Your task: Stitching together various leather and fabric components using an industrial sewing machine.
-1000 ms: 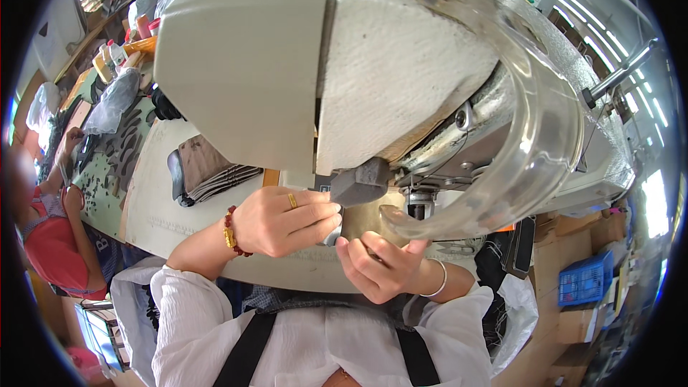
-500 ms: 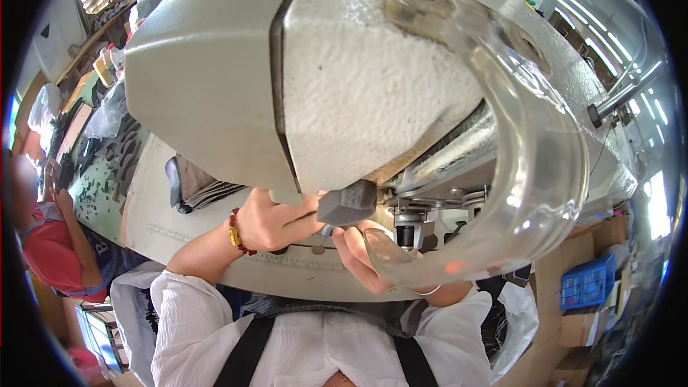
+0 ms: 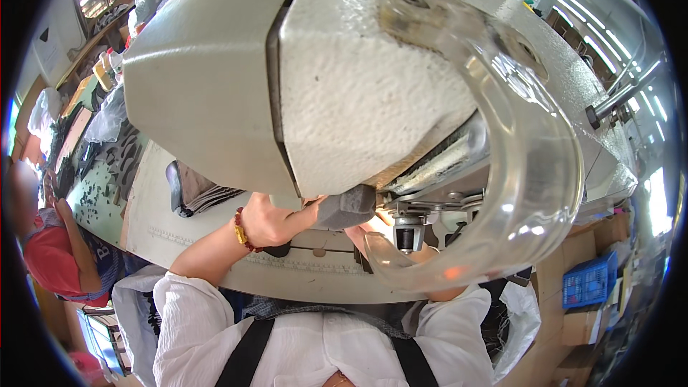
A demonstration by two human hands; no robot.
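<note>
head view, left hand (image 3: 269, 221) fingers pinching grey piece (image 3: 347, 208), right hand (image 3: 369, 233) mostly hidden, grip unclear

Left hand (image 3: 269, 221) grips grey piece (image 3: 346, 208) under sewing machine (image 3: 322, 79).

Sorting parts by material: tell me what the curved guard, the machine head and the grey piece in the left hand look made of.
Curved guard: clear plastic, glossy; things show through it and it catches highlights.
Machine head: likely painted cast metal, off-white, with a pebbly sparkling finish.
Grey piece held in the left hand: dull, matte, maybe fabric or leather; too hidden to be sure.
</note>
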